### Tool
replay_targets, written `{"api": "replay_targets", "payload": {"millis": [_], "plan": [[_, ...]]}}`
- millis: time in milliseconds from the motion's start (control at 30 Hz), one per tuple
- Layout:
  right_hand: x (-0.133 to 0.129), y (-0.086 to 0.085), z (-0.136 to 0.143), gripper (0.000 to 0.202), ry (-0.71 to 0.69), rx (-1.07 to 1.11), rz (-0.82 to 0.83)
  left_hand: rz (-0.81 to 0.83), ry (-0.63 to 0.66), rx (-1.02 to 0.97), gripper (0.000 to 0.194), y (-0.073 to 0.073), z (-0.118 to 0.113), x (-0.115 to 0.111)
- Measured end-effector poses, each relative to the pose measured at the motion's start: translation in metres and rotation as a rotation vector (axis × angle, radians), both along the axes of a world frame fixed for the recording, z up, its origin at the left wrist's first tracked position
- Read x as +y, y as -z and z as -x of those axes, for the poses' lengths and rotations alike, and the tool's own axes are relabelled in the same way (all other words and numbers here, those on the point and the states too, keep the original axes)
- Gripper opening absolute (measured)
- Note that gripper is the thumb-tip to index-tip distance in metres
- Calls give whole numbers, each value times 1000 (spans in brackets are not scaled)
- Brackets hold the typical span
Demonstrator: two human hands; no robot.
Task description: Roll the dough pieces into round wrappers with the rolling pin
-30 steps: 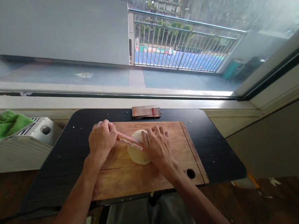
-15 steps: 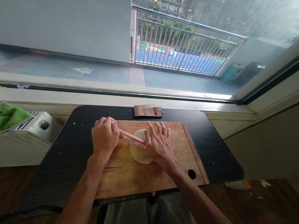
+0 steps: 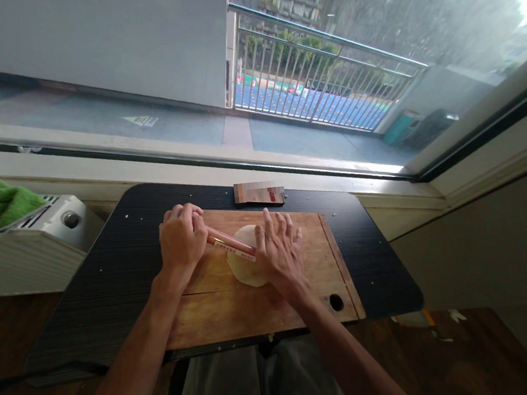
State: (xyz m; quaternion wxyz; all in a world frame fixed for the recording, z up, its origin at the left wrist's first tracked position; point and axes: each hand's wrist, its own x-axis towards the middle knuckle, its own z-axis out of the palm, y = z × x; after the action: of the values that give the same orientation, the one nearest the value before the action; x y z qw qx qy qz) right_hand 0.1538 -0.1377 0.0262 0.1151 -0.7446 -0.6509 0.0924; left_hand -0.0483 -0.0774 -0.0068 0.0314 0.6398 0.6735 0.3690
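Observation:
A round, flat sheet of dough (image 3: 245,270) lies on the wooden cutting board (image 3: 228,319). Across it, at a slant, is a reddish rolling pin (image 3: 231,243) with a printed label along its side. My left hand (image 3: 183,236) is wrapped round the pin's left end, which it hides. My right hand (image 3: 281,245) lies flat over the other end, fingers stretched forward and whitish at the tips. It covers the right part of the dough, and the pin's end is hidden beneath it.
The board rests on a black table (image 3: 99,288) scattered with small crumbs. A phone-like flat object (image 3: 259,193), its top blurred, lies beyond the board by the window sill. A green cloth (image 3: 1,207) sits on a white unit (image 3: 67,219) at left.
Both hands stay on the pin, my right fingers a little straighter. The whole view has shifted slightly; the dough looks the same.

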Motion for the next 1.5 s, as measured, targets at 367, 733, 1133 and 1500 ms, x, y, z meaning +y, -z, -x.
{"api": "replay_targets", "payload": {"millis": [367,733,1133,1500], "plan": [[22,-1,-10,62,-6,6,28,4,-17,27,28,2,0,-1],[-15,-1,13,60,25,-52,-43,7,-30,-17,25,3,2,-2],[37,-3,-14,61,1,28,19,29,-36,13,27,3,3,0],[-10,-1,8,60,-4,-79,-67,26,-40,11,30,2,1,-3]]}}
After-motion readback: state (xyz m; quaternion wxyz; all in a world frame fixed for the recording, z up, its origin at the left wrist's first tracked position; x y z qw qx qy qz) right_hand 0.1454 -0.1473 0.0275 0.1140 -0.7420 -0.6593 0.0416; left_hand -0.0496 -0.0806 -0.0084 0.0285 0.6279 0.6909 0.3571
